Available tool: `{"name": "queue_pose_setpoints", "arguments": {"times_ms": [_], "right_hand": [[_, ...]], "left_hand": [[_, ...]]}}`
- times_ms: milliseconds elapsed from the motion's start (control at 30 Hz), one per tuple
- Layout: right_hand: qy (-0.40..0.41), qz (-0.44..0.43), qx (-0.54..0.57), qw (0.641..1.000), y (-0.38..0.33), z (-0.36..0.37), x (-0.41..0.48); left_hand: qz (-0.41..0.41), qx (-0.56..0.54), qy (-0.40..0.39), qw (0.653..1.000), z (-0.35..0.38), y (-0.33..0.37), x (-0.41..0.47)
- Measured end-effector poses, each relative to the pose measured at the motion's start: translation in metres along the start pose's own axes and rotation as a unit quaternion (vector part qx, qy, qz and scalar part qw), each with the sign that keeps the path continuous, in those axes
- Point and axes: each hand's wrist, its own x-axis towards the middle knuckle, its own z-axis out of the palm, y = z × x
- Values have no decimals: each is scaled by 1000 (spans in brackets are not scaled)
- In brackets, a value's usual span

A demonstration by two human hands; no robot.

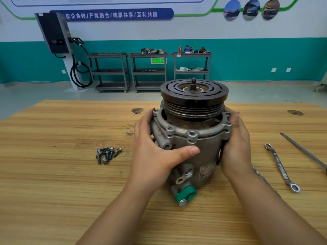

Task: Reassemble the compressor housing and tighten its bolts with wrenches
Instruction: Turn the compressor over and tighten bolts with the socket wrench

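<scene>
Standing upright near the middle of the pale wooden bench point(53, 174), the grey cast-metal compressor housing point(203, 152) has its long axis vertical. Its dark grooved pulley point(194, 96) is on top and the threaded shaft point(194, 84) points straight up; a green plastic cap point(186, 192) sits low on the near side. Both hands clasp it from opposite sides: the left hand point(155, 152) wraps the body with its thumb across the front, and the right hand point(235, 144) grips the bolt flange. A cluster of dark flanged bolts point(107, 154) lies to the left, a silver ring wrench point(281, 167) to the right.
</scene>
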Motion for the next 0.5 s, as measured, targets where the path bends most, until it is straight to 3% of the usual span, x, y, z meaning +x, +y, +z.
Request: {"name": "queue_pose_setpoints", "arguments": {"times_ms": [100,233,500], "right_hand": [[27,53,-35,998,-1,-4,6],[62,21,-59,996,1,-5,-1],[7,-20,-39,999,3,-3,-13]], "left_hand": [[-6,-9,-1,1000,1,0,-3],[-4,-15,-11,1000,-1,-2,-2],[36,37,55,997,5,-3,-7]]}}
